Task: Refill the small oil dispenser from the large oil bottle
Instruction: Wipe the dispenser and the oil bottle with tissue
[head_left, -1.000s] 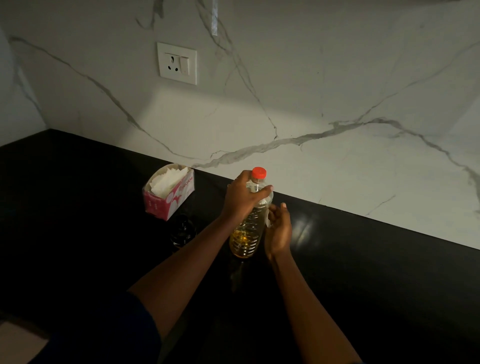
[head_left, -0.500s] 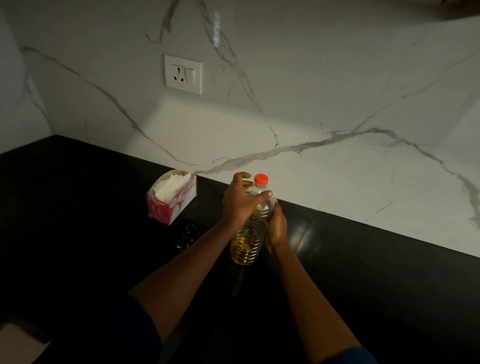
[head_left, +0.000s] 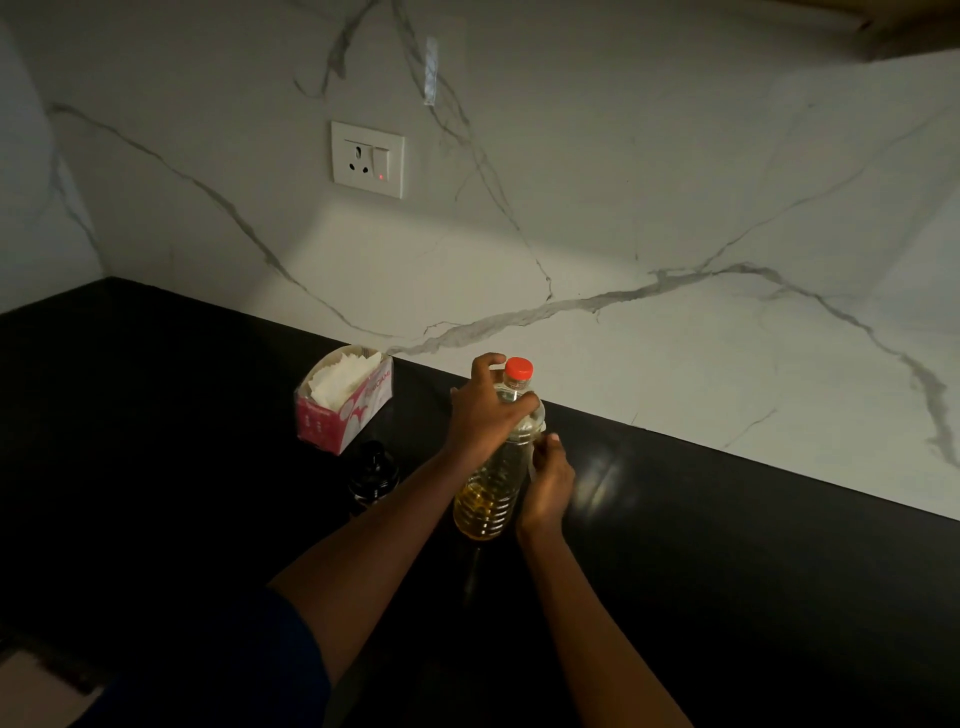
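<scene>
- One pink tissue box (head_left: 343, 410) is sitting leftmost on the black surface (head_left: 727, 571); its white lettering is showing too blurred to read.
- Small oil dispenser (head_left: 373, 475), dark, is standing just in front of the box.
- Left grip (head_left: 483, 410) is clamping round the shoulder of the large oil bottle (head_left: 488, 499), which is standing upright, red cap (head_left: 518, 369) on, neck label unreadable.
- Right grip (head_left: 548, 483) is curling round the bottle's lower side.
</scene>
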